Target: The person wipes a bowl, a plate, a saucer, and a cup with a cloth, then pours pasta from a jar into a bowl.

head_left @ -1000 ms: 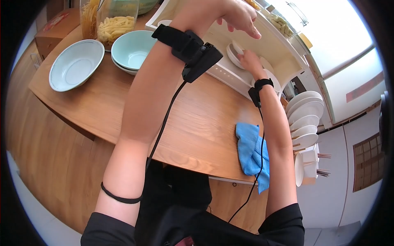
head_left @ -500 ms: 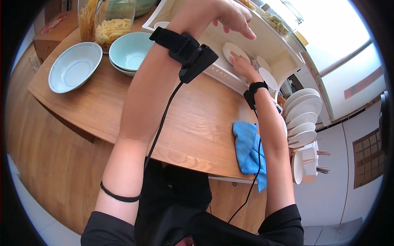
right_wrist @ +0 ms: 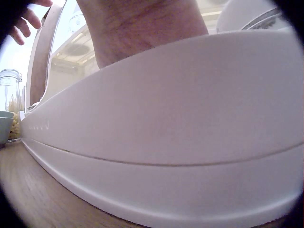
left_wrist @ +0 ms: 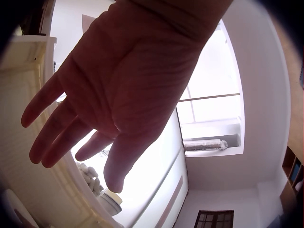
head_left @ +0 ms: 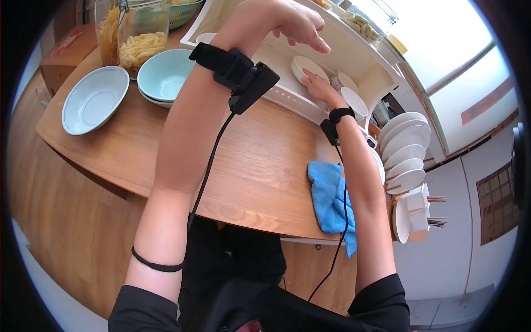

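Note:
Above the white container (head_left: 293, 95), the left hand (head_left: 301, 25) hangs in the air holding nothing. The left wrist view shows its palm (left_wrist: 123, 90) with the fingers apart. Inside the container, the right hand (head_left: 322, 89) has its fingers extended at the near edge of a white bowl (head_left: 308, 65); whether they touch it is unclear. A patterned bowl (head_left: 337, 82) and another white bowl (head_left: 354, 102) lie right of this hand. In the right wrist view only the heel of the hand (right_wrist: 147, 31) shows above the container wall (right_wrist: 161, 109), which hides the fingers.
Pale blue bowls (head_left: 166, 74) and a wide bowl (head_left: 95, 100) stand on the table (head_left: 251, 171) at left, near pasta jars (head_left: 141, 51). A blue cloth (head_left: 327, 196) lies at the table's right edge. White plates (head_left: 406, 138) stand in a rack on the right.
A second ago the right fingers were at a tilted small bowl; the white bowl now lies flatter and the fingers are straighter. The head view has shifted slightly. The left hand keeps its pose.

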### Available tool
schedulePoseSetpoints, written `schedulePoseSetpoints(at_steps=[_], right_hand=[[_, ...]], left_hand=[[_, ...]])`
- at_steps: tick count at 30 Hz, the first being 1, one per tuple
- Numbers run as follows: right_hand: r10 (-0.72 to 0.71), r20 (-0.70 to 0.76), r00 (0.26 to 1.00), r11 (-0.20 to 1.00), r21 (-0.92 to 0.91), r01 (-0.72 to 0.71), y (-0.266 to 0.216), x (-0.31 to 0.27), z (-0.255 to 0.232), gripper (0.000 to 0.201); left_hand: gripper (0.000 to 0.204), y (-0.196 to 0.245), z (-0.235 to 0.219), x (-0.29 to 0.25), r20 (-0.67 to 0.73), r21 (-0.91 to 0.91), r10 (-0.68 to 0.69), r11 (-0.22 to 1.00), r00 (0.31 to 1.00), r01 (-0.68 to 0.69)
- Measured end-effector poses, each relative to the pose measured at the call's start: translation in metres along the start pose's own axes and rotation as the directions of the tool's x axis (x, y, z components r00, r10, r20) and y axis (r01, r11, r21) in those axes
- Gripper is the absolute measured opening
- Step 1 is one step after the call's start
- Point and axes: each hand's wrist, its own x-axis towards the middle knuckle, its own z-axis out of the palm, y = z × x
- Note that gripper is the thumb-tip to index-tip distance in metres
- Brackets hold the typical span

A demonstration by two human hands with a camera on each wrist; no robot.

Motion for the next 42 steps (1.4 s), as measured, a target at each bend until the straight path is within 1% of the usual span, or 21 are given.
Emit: schedulePoseSetpoints(at_steps=[3, 5, 6, 8, 9, 11, 15, 18, 20, 22, 23, 24, 26, 27, 28, 30, 31, 36, 39, 40, 42], right_hand=[[0.044, 0.0, 0.999, 0.999, -0.007, -0.044, 0.006, 0.005, 0.006, 0.054], [-0.016, -0.071, 0.997, 0.998, -0.066, 0.011, 0.006, 0.001, 0.01, 0.055], [-0.003, -0.073, 0.997, 0.998, -0.061, -0.001, 0.008, -0.002, 0.01, 0.055], [-0.075, -0.093, 0.993, 0.988, -0.14, 0.061, -0.01, -0.017, -0.014, 0.055], [-0.059, -0.09, 0.994, 0.989, -0.14, 0.046, -0.018, -0.031, -0.029, 0.055], [-0.187, -0.184, 0.965, 0.982, -0.022, 0.186, -0.039, -0.066, -0.06, 0.053], [-0.204, -0.188, 0.961, 0.979, -0.038, 0.2, -0.051, -0.143, -0.104, 0.05], [-0.169, -0.105, 0.98, 0.985, -0.041, 0.165, -0.043, -0.203, -0.115, 0.049], [0.05, 0.043, 0.998, 0.997, -0.054, -0.048, -0.024, -0.239, -0.107, 0.054], [0.133, 0.019, 0.991, 0.966, -0.226, -0.125, 0.01, -0.275, -0.086, 0.064], [0.344, 0.123, 0.931, 0.929, -0.187, -0.319, 0.003, -0.286, -0.086, 0.074], [0.384, 0.117, 0.916, 0.916, -0.172, -0.362, 0.02, -0.3, -0.071, 0.077], [0.288, 0.061, 0.956, 0.878, -0.415, -0.238, 0.044, -0.33, -0.034, 0.079], [0.2, -0.05, 0.979, 0.845, -0.497, -0.198, 0.037, -0.336, -0.027, 0.071], [0.204, -0.05, 0.978, 0.845, -0.496, -0.201, 0.028, -0.336, -0.029, 0.071], [0.241, -0.04, 0.97, 0.867, -0.44, -0.233, 0.009, -0.338, -0.039, 0.059], [0.163, -0.087, 0.983, 0.863, -0.469, -0.185, 0.008, -0.338, -0.04, 0.043], [0.222, -0.09, 0.971, 0.876, -0.419, -0.239, -0.022, -0.334, -0.073, 0.028], [0.202, -0.118, 0.972, 0.952, -0.207, -0.223, -0.035, -0.331, -0.09, 0.021], [0.193, -0.115, 0.974, 0.955, -0.207, -0.214, -0.044, -0.326, -0.098, 0.021], [0.103, -0.247, 0.964, 0.994, -0.019, -0.111, -0.067, -0.313, -0.109, 0.021]], left_hand=[[0.078, 0.01, -0.01, -0.01, 0.05, -0.015, 0.023, 1.0, 0.998, -0.022], [0.078, 0.004, -0.003, -0.004, 0.038, -0.004, 0.02, 1.0, 0.999, -0.02], [0.078, 0.001, 0.002, 0.0, 0.024, 0.004, 0.013, 1.0, 1.0, -0.013], [0.078, -0.001, 0.002, 0.003, 0.032, 0.01, 0.025, 1.0, 0.999, -0.025], [0.078, 0.0, 0.002, 0.004, 0.033, 0.013, 0.024, 1.0, 0.999, -0.025], [0.078, -0.002, 0.002, 0.007, 0.045, -0.006, 0.035, 0.999, 0.998, -0.034], [0.077, 0.004, -0.003, 0.001, 0.06, -0.022, 0.015, 1.0, 0.998, -0.014], [0.076, 0.01, -0.004, -0.001, 0.06, -0.012, 0.011, 1.0, 0.998, -0.01], [0.076, 0.013, -0.005, -0.002, 0.057, -0.003, 0.025, 1.0, 0.998, -0.025], [0.075, 0.018, -0.007, -0.004, 0.074, -0.024, 0.01, 1.0, 0.997, -0.008], [0.075, 0.018, -0.007, -0.003, 0.076, -0.025, 0.016, 1.0, 0.997, -0.014], [0.075, 0.019, -0.006, -0.003, 0.074, -0.026, 0.027, 0.999, 0.997, -0.026], [0.075, 0.022, -0.007, -0.002, 0.07, -0.025, 0.042, 0.999, 0.997, -0.04], [0.075, 0.023, -0.008, -0.002, 0.088, -0.031, 0.019, 0.999, 0.996, -0.016], [0.075, 0.026, -0.008, -0.003, 0.108, -0.037, -0.003, 0.999, 0.994, 0.007], [0.076, 0.021, -0.005, 0.0, 0.095, -0.036, 0.027, 0.999, 0.995, -0.023], [0.076, 0.021, -0.005, 0.0, 0.078, -0.032, 0.051, 0.998, 0.996, -0.048], [0.078, 0.015, -0.01, -0.006, 0.099, -0.112, 0.015, 0.994, 0.995, -0.004], [0.079, 0.007, -0.007, -0.003, 0.101, -0.144, 0.018, 0.99, 0.995, -0.003], [0.079, 0.004, -0.005, -0.002, 0.086, -0.143, 0.036, 0.989, 0.996, -0.023], [0.079, 0.005, -0.003, -0.002, 0.115, -0.208, -0.005, 0.978, 0.993, 0.029]])
